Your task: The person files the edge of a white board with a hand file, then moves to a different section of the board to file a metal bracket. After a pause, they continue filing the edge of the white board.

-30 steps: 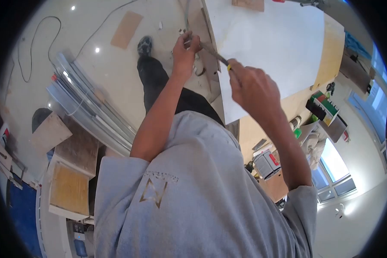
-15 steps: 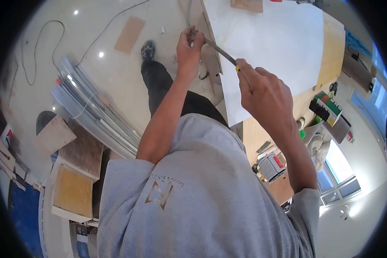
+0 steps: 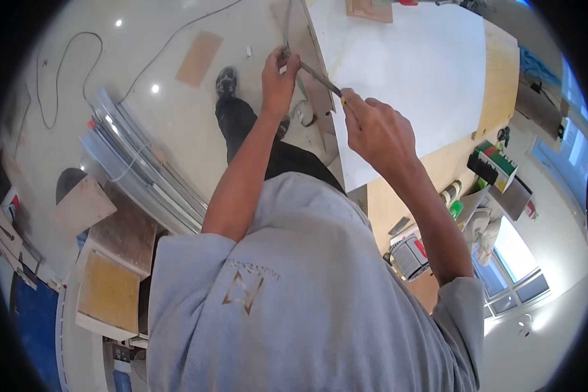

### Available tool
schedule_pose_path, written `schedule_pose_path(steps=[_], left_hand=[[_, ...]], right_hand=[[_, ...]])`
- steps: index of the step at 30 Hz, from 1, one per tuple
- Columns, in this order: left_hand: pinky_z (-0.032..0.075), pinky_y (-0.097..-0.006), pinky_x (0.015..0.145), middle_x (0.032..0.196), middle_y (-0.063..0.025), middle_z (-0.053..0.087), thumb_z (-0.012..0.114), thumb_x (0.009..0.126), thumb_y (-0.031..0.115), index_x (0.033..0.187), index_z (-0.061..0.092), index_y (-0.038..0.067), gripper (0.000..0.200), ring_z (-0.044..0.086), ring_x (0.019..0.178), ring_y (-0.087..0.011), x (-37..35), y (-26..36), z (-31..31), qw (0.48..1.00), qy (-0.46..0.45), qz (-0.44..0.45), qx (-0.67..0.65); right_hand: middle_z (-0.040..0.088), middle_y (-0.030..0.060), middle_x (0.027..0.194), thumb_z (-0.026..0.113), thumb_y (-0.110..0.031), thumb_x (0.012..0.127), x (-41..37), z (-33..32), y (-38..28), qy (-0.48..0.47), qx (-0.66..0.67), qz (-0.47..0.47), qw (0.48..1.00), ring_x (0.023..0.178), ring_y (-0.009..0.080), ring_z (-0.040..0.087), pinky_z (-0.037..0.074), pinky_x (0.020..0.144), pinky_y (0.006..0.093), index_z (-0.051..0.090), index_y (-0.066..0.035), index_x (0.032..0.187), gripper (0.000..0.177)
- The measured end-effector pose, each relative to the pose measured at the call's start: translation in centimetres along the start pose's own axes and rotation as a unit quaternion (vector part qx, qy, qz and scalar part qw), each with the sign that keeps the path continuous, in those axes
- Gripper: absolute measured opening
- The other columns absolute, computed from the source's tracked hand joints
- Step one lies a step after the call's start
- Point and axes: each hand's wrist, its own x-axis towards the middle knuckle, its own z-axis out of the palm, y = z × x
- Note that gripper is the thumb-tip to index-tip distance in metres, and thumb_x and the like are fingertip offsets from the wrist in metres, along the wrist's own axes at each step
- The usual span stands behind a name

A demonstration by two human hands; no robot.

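My right hand point(image 3: 380, 130) is closed around the handle of a long, thin dark tool point(image 3: 321, 80), with a bit of yellow showing by the fingers. The tool slants up and left to my left hand point(image 3: 281, 81), whose fingers are pinched at its far end. Whatever else the left fingertips hold is too small to make out. Both hands are over the near edge of a white-topped board point(image 3: 411, 85), the left one just beyond it above the floor.
Long metal profiles point(image 3: 140, 166) lie bundled at the left, near wooden boxes point(image 3: 111, 294). A cable point(image 3: 176, 32) and a brown board piece point(image 3: 199, 59) are on the floor. A green and white box point(image 3: 496, 163) and a grey-red container point(image 3: 410, 256) stand at the right.
My right hand has moved left and slightly up along with the tool, closer to my left hand. The left hand has shifted a little left.
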Motion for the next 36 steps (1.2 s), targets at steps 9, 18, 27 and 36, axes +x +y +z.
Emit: schedule_pose_path(steps=[9,18,27,36], left_hand=[[0.053,-0.033,0.094,0.122,-0.017,0.065,0.068,0.102,0.025,0.144,0.049,-0.009,0.057,0.065,0.112,-0.0202,-0.4,0.4,0.4,0.999,0.003,-0.019,-0.046],[0.054,-0.0302,0.089,0.115,-0.0142,0.068,0.069,0.101,0.029,0.145,0.049,-0.009,0.061,0.069,0.101,-0.0196,-1.7,-2.0,-0.2,0.998,-0.007,-0.054,-0.028],[0.055,-0.0323,0.092,0.117,-0.016,0.064,0.067,0.102,0.026,0.144,0.048,-0.009,0.057,0.065,0.104,-0.0184,-1.5,0.3,1.1,0.997,0.002,-0.045,-0.064],[0.053,-0.0334,0.097,0.124,-0.0191,0.064,0.07,0.101,0.028,0.142,0.052,-0.009,0.058,0.064,0.114,-0.0211,-2.4,0.5,1.5,0.995,0.004,-0.062,-0.077]], right_hand=[[0.069,0.0149,0.081,0.059,-0.019,0.098,0.0,1.0,0.1,0.013,-0.014,-0.01,1.0,0.07,0.0384,0.069,0.056,0.062,0.049,0.065,-0.011,0.125,0.029],[0.071,0.0174,0.086,0.057,-0.02,0.099,0.7,3.0,0.3,-0.034,-0.012,0.008,0.999,0.08,0.0395,0.071,0.056,0.069,0.0519,0.067,-0.01,0.125,0.029],[0.068,0.0158,0.081,0.059,-0.016,0.096,-0.8,2.2,0.9,0.01,-0.011,-0.017,1.0,0.07,0.0397,0.069,0.056,0.062,0.0507,0.064,-0.01,0.124,0.029],[0.069,0.0143,0.08,0.059,-0.019,0.1,-2.2,1.4,0.8,0.011,-0.031,-0.019,0.999,0.071,0.0374,0.069,0.055,0.062,0.0489,0.063,-0.012,0.13,0.032]])
